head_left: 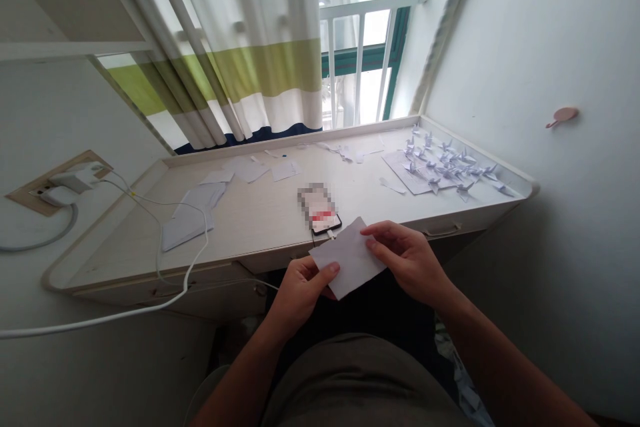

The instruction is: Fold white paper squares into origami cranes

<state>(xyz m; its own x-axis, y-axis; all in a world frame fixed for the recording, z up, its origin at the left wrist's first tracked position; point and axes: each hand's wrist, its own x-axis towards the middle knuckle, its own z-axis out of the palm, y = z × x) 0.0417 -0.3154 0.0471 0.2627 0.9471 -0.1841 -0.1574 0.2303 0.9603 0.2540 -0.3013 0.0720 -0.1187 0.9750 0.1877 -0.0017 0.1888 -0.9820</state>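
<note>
A small white sheet of paper point(350, 261) is held above my lap, just off the front edge of the desk. My left hand point(301, 290) pinches its lower left side, thumb on top and fingers underneath. At the upper right edge, my right hand point(407, 257) grips the same sheet between thumb and forefinger. Right behind the sheet lies a phone point(326, 221) with a cable plugged into its near end. Several folded paper cranes point(434, 181) stand in a cluster at the right of the desk, some on a flat sheet point(397, 170).
Stacked white paper point(189, 219) lies on the left of the desk point(260, 213). Loose sheets and scraps point(343, 152) lie along the back. A white cable point(187, 280) hangs across the left front from a wall socket point(55, 183). A curtain point(250, 53) covers part of the window.
</note>
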